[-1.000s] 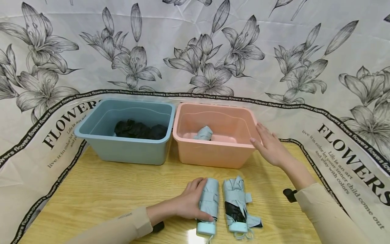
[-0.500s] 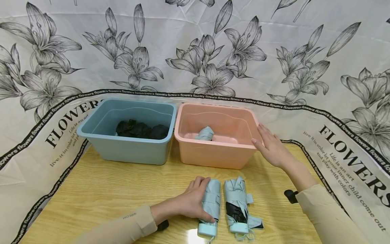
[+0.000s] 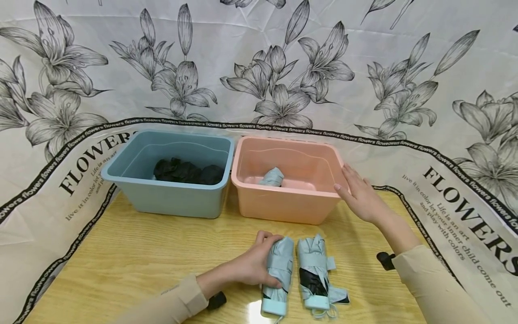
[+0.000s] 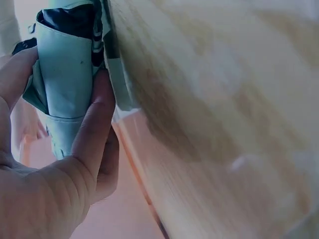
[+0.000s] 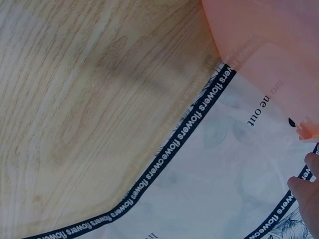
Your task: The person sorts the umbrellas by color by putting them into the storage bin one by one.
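Note:
My left hand grips a folded light-blue umbrella on the table, thumb on its near part and fingers round the far end. In the left wrist view, thumb and fingers lie on opposite sides of this umbrella. Just to its right lies a second light-blue umbrella, its strap loose and black lining showing. My right hand rests with straight fingers against the right rim of the pink bin. Only fingertips of that hand show in the right wrist view.
Inside the pink bin lies another light-blue folded bundle. To its left stands a blue bin with several black bundles in it. A flower-printed cloth hangs behind both bins and covers the table's sides.
My left hand's fingers have bent closer round the umbrella, and the thumb has slid slightly up along it. The right hand stays at the pink bin's rim.

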Demonstrator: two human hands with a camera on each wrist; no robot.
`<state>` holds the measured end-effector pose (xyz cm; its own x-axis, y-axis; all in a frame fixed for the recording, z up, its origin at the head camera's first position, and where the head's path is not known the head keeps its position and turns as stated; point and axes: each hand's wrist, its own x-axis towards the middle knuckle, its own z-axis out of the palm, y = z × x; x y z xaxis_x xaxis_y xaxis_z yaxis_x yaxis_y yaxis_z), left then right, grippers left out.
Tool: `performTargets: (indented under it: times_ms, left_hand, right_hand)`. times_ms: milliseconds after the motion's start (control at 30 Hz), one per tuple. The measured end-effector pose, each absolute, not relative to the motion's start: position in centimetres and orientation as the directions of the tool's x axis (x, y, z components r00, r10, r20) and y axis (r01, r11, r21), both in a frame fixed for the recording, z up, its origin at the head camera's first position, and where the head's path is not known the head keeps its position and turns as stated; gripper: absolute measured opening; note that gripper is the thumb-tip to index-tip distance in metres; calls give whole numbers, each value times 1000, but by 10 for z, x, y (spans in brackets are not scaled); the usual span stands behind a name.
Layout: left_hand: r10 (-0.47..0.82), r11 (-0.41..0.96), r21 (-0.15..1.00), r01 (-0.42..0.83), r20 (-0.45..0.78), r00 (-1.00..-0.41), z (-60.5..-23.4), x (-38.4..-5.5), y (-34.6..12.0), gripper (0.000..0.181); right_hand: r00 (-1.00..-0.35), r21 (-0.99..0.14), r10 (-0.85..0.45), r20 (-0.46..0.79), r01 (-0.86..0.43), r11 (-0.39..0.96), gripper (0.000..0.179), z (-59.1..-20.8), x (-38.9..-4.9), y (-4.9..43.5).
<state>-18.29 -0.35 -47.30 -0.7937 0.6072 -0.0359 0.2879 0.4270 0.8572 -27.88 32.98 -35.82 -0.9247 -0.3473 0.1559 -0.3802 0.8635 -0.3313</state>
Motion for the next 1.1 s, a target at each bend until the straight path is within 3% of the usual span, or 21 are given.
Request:
performTargets:
  times_ms: [433,800,933,1100]
  left_hand:
    - [528,318,902,292,87,-845,-463,-189,-18,108]
    - [381,96,927,363,303,-874,-415,-199,-29,109]
    - [301,-20,917,400,387,-872,-395,-208,-30,110]
    - [180,-68,866,496,499,-848,-372,-224,-23,108]
  right_hand:
    - [-930,-333,-341,136,-367,868,74,-358,-278,330]
    - [-929,-336,-340,144,-369,866,75,-360,-276,329]
    - [-930,-337,-336,147,-367,867,76,-359,-277,329]
    - [-932,-337,-330,152,-363,869,76,-358,-278,329]
